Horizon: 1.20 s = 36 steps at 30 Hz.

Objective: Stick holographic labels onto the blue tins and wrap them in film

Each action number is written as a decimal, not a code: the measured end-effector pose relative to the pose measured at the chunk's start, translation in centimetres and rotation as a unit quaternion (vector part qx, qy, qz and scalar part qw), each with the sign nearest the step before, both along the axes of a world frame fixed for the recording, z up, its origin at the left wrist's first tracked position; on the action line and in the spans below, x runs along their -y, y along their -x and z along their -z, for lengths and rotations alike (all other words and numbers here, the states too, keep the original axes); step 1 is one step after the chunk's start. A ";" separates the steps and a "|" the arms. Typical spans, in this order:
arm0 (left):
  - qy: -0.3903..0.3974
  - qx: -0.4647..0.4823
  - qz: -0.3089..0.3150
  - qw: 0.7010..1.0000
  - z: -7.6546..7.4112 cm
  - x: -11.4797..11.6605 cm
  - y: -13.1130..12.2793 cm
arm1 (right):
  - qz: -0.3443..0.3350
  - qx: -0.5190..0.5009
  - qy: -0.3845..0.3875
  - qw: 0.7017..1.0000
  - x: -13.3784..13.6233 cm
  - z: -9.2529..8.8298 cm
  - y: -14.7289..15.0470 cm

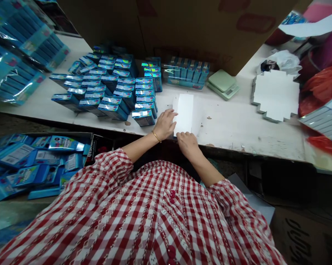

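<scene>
A long white piece of cardboard (185, 112) lies on the worktable, with what looks like a raised flap along its side. My left hand (166, 124) is closed at its left edge, fingers bent against the cardboard. At the near end, my right hand (187, 144) curls its fingers over the cardboard's edge; the thumb is hidden. Just left of my left hand stand rows of small blue boxes (144, 117). Beyond the cardboard sits a clear-wrapped pack of blue boxes (186, 73).
A green kitchen scale (223, 84) stands behind on the right. Further right lies a stack of flat white cardboard cut-outs (276, 95). A large brown carton (188, 33) blocks the back. Wrapped blue packs (19, 44) stand far left, and a carton of loose blue boxes (41, 162) sits below.
</scene>
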<state>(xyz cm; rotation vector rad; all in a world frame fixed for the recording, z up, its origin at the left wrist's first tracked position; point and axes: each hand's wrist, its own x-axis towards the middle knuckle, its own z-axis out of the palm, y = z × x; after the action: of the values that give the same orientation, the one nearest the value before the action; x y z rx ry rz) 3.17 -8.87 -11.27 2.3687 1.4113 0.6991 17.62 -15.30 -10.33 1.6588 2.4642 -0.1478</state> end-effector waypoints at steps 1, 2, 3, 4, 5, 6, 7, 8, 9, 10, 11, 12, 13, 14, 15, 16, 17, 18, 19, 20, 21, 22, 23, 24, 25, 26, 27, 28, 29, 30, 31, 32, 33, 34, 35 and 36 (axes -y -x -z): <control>0.003 0.024 -0.021 0.999 0.4 -0.5 0.2 | 0.006 0.009 0.023 1.000 -0.3 0.4 0.7; 0.011 0.042 -0.038 0.998 0.7 -1.1 0.2 | 0.009 0.012 0.042 0.999 -0.4 0.9 1.2; 0.023 0.056 -0.053 0.997 0.9 -1.7 0.2 | 0.006 0.010 0.054 0.998 -0.2 1.4 1.7; 0.039 0.067 -0.071 0.994 1.1 -2.4 0.2 | -0.005 0.002 0.060 0.998 0.3 1.9 2.1; 0.062 0.076 -0.093 0.991 1.2 -3.0 0.2 | -0.021 -0.008 0.064 0.998 1.2 2.3 2.5; 0.091 0.079 -0.115 0.986 1.2 -3.6 0.2 | -0.037 -0.017 0.068 0.997 2.2 2.6 2.9; 0.127 0.077 -0.136 0.979 1.2 -4.1 0.2 | -0.050 -0.022 0.080 0.995 3.3 2.8 3.3; 0.166 0.068 -0.152 0.972 1.2 -4.6 0.2 | -0.058 -0.022 0.102 0.993 4.5 2.7 3.6; 0.202 0.052 -0.160 0.965 1.2 -4.9 0.3 | -0.061 -0.020 0.134 0.989 5.6 2.4 3.9; 0.231 0.034 -0.160 0.959 1.2 -5.2 0.3 | -0.065 -0.026 0.162 0.984 6.4 1.8 4.1; 0.248 0.016 -0.154 0.956 1.2 -5.3 0.4 | -0.074 -0.047 0.177 0.980 7.0 1.0 4.0; 0.256 0.002 -0.144 0.956 1.3 -5.3 0.4 | -0.084 -0.084 0.170 0.978 7.2 0.0 3.8; 0.256 -0.009 -0.134 0.957 1.3 -5.3 0.5 | -0.088 -0.132 0.141 0.977 6.9 -1.1 3.3; 0.251 -0.013 -0.125 0.960 1.4 -5.1 0.5 | -0.081 -0.184 0.091 0.975 6.0 -2.1 2.5; 0.244 -0.012 -0.115 0.963 1.5 -4.9 0.6 | -0.044 -0.222 0.033 0.973 4.7 -2.9 1.6; 0.238 -0.006 -0.106 0.965 1.6 -4.7 0.6 | 0.021 -0.237 -0.021 0.971 2.9 -3.4 0.6; 0.234 0.003 -0.097 0.967 1.7 -4.4 0.7 | 0.109 -0.228 -0.070 0.965 0.9 -3.6 -0.6; 0.230 0.016 -0.088 0.969 1.9 -4.2 0.8 | 0.193 -0.212 -0.100 0.953 -1.2 -3.4 -1.7; 0.227 0.032 -0.079 0.970 2.0 -4.0 1.0 | 0.260 -0.196 -0.096 0.941 -3.3 -2.9 -2.7; 0.227 0.048 -0.071 0.970 2.3 -3.9 1.2 | 0.311 -0.188 -0.062 0.930 -5.0 -2.2 -3.5; 0.227 0.066 -0.063 0.970 2.5 -3.8 1.3 | 0.331 -0.193 -0.003 0.924 -6.4 -1.4 -4.0; 0.226 0.085 -0.056 0.969 2.7 -3.8 1.5 | 0.336 -0.206 0.039 0.918 -7.3 -0.5 -4.2; 0.224 0.105 -0.050 0.968 2.9 -3.8 1.6 | 0.325 -0.223 0.066 0.917 -7.7 0.2 -4.2; 0.221 0.122 -0.047 0.966 3.1 -3.9 1.7 | 0.302 -0.238 0.070 0.920 -7.7 0.8 -3.9; 0.221 0.134 -0.043 0.965 3.2 -4.0 1.8 | 0.274 -0.243 0.056 0.929 -7.4 1.2 -3.5; 0.221 0.142 -0.033 0.964 3.2 -4.1 1.7 | 0.242 -0.234 0.035 0.941 -7.0 1.4 -3.1; 0.222 0.144 -0.018 0.964 3.1 -4.2 1.7 | 0.210 -0.212 0.021 0.954 -6.5 1.4 -2.7; 0.223 0.143 0.000 0.964 3.0 -4.3 1.5 | 0.179 -0.182 0.016 0.967 -6.1 1.2 -2.4; 0.225 0.138 0.017 0.964 2.9 -4.5 1.4 | 0.153 -0.149 0.018 0.977 -5.8 1.0 -2.1; 0.231 0.129 0.025 0.964 2.8 -4.6 1.2 | 0.132 -0.120 0.026 0.984 -5.8 0.8 -2.0; 0.241 0.119 0.021 0.963 2.6 -4.6 1.1 | 0.114 -0.097 0.036 0.988 -5.9 0.5 -2.0; 0.255 0.109 0.008 0.961 2.5 -4.7 1.0 | 0.098 -0.079 0.045 0.991 -6.2 0.3 -2.0; 0.269 0.102 -0.007 0.958 2.4 -4.7 0.9 | 0.083 -0.064 0.055 0.993 -6.6 0.2 -1.9; 0.280 0.098 -0.017 0.955 2.3 -4.6 0.9 | 0.067 -0.050 0.065 0.994 -7.0 0.1 -1.7; 0.284 0.097 -0.017 0.954 2.2 -4.5 0.8 | 0.051 -0.035 0.075 0.995 -7.4 0.1 -1.5; 0.279 0.095 -0.010 0.956 2.1 -4.5 0.8 | 0.037 -0.020 0.083 0.996 -7.7 0.1 -1.2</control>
<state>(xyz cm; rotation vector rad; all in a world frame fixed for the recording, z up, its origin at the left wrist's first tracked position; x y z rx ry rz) 2.34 -4.40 -13.41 1.8028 1.3327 0.4407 18.80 -7.58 -10.45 1.6924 2.3456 -0.3884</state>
